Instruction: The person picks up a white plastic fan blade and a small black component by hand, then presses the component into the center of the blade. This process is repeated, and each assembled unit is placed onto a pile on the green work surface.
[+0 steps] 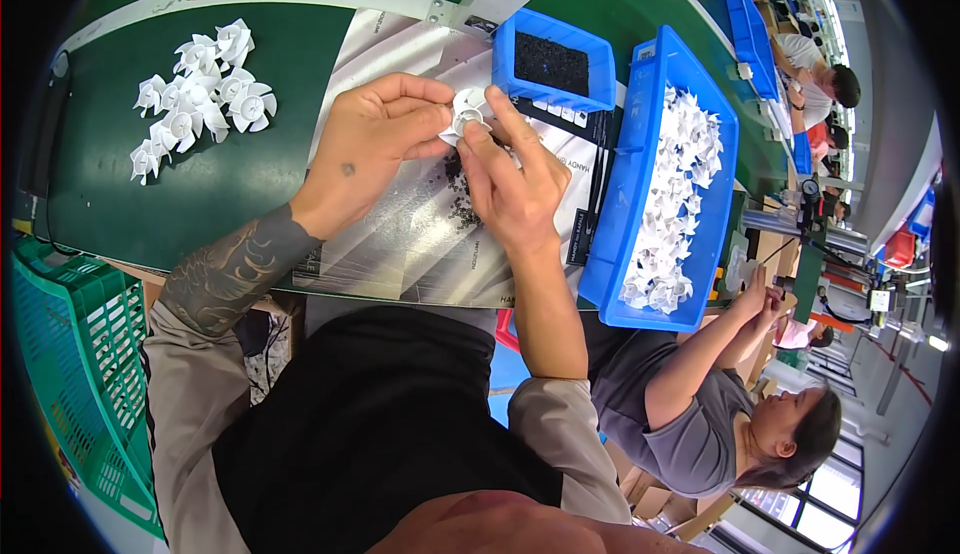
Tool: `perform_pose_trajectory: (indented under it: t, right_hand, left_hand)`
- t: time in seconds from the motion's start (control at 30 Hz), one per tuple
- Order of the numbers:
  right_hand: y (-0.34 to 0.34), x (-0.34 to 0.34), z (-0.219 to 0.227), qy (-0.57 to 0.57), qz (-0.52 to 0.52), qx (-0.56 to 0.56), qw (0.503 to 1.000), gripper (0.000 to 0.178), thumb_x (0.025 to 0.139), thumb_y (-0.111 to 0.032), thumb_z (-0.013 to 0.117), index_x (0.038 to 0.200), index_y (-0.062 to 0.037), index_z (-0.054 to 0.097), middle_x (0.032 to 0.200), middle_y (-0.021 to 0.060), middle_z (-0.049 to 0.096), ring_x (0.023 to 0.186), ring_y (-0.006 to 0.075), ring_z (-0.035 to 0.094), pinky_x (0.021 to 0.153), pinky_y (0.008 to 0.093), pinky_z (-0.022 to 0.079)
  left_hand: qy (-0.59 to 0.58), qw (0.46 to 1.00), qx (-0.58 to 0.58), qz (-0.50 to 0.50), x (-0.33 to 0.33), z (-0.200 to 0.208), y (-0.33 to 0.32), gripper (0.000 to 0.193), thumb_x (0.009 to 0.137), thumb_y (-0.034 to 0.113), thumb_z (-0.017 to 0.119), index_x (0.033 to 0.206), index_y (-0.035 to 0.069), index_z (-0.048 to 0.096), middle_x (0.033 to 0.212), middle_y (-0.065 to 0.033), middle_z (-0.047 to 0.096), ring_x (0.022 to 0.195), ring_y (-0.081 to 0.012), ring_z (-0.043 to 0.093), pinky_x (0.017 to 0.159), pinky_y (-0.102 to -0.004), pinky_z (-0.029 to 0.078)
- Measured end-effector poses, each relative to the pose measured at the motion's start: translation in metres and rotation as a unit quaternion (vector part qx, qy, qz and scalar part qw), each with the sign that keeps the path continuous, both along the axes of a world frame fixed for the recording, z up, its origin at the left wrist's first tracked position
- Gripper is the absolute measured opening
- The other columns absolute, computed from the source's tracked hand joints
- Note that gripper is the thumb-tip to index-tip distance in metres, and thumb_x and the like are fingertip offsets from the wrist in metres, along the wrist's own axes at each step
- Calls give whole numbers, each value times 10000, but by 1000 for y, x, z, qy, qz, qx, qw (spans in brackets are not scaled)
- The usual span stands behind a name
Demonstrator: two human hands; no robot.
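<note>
Between my two hands is a small white plastic fan wheel (468, 104) with curved blades round a hub. My left hand (375, 134) pinches its left side between thumb and fingers. From the right, my right hand (520, 184) has its fingers closed on the same fan wheel, one fingertip near the hub. Whether a smaller part sits under that fingertip is hidden. Below the hands, tiny black parts (462, 194) lie scattered on a glossy printed sheet (400, 244). A loose group of white fan wheels (195, 94) lies to the left on the green table (270, 174).
A small blue bin (505, 59) of tiny black parts stands behind my hands. To the right, a long blue tray (625, 214) holds many white fan wheels. A green crate (110, 344) is at lower left. Another person (710, 404) works at my right.
</note>
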State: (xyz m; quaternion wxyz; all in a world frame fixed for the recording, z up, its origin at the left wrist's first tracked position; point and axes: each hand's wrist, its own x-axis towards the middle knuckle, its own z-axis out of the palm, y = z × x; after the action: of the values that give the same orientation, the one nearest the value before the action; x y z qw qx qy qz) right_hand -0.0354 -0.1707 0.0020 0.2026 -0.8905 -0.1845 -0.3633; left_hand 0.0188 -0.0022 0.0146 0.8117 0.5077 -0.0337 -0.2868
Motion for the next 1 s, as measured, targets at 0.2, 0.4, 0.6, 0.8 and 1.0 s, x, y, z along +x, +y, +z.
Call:
perform_pose_trajectory:
  t: [0.2, 0.4, 0.6, 0.8, 1.0]
  right_hand:
    - [4, -2, -7, 3, 27, 126, 992, 155, 741, 40, 701, 887, 29, 650, 1144, 239, 622, 792, 235, 684, 635, 270, 545]
    - [6, -2, -6, 8, 26, 176, 984, 138, 765, 40, 690, 895, 40, 642, 1138, 237, 626, 903, 251, 668, 717, 272, 542]
    - [10, -3, -9, 17, -10, 182, 983, 150, 744, 51, 706, 882, 36, 651, 1107, 215, 642, 852, 232, 674, 654, 273, 546]
    - [17, -2, -3, 37, -71, 121, 989, 128, 736, 38, 717, 855, 15, 675, 1081, 170, 659, 739, 193, 676, 569, 272, 534]
    - [18, -2, -2, 60, -97, 77, 990, 82, 771, 2, 693, 851, 9, 675, 1060, 162, 660, 708, 197, 673, 574, 263, 526]
  left_hand:
    - [-21, 1000, -8, -4, -4, 1, -1, 230, 896, 98, 611, 1094, -16, 588, 972, -50, 659, 890, -89, 615, 777, -242, 521]
    - [-32, 999, -12, -12, -2, 0, -1, 215, 902, 90, 602, 1089, -15, 589, 978, -49, 658, 890, -84, 613, 770, -237, 517]
    - [-85, 996, 1, -3, -5, -4, -3, 204, 894, 60, 604, 1077, -30, 593, 978, -59, 662, 882, -78, 610, 762, -222, 505]
    - [-133, 989, 51, 37, -11, -8, -8, 201, 885, 46, 608, 1064, -44, 592, 951, -67, 670, 869, -70, 604, 756, -207, 492]
    - [-113, 987, 115, 17, -1, -8, -8, 194, 891, 56, 615, 1062, -33, 589, 996, -83, 657, 904, -102, 612, 793, -242, 520]
